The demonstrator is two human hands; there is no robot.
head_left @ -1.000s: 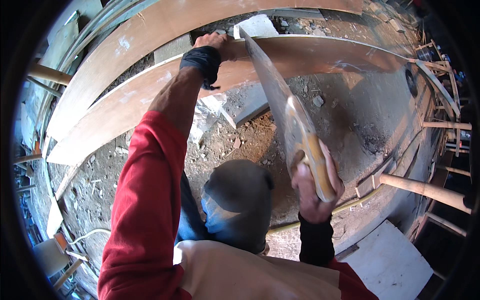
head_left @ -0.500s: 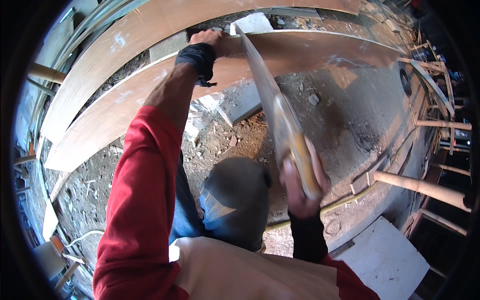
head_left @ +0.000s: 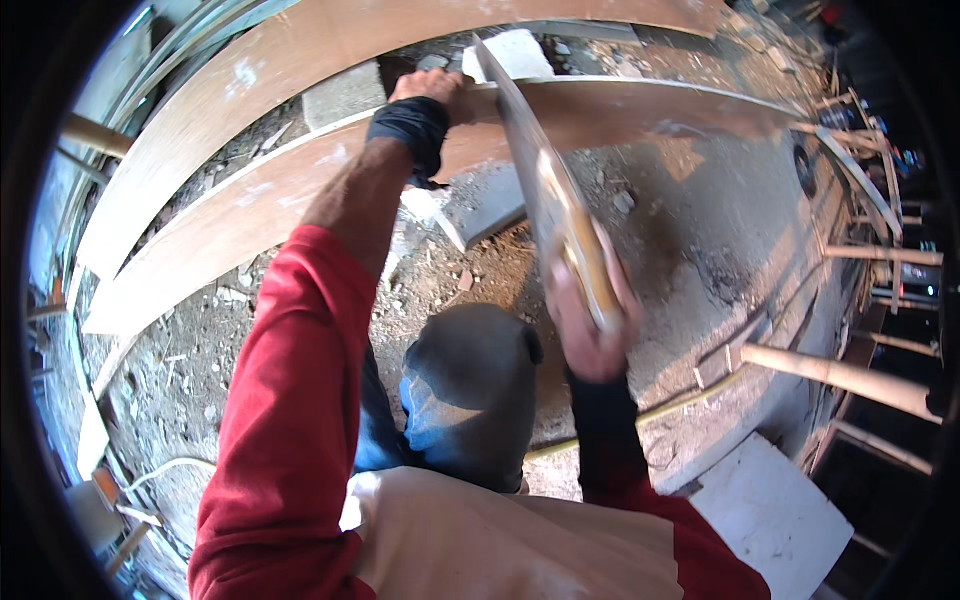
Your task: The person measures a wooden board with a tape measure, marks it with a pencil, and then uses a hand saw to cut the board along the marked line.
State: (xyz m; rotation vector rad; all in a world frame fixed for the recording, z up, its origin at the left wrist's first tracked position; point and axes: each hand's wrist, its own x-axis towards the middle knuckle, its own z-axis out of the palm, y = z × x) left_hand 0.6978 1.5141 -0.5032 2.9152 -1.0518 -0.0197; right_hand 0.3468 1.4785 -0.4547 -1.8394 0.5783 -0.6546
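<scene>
My right hand [head_left: 590, 312] is closed around the yellowish handle of a handsaw [head_left: 535, 165]. The saw's blade slants up and away from me and crosses the top edge of a long brown wooden board [head_left: 610, 108]. Just left of the blade, my left hand [head_left: 432, 88] grips that same edge, its fingers bent over the far side. A dark cloth band wraps the left wrist. The board stretches from the near left to the far right. Part of the blade and the handle are smeared by motion.
Behind lies a second long board [head_left: 230, 90]. A grey block [head_left: 345, 97] and a white block [head_left: 508, 55] sit between the boards. Rubble covers the ground around my knee [head_left: 470, 365]. Bamboo poles [head_left: 840, 378] jut in at the right, near a white panel [head_left: 775, 510].
My right hand and the saw have moved forward and slightly left, pushing the blade farther across the board's edge. My left hand still holds the board; the view has shifted a little.
</scene>
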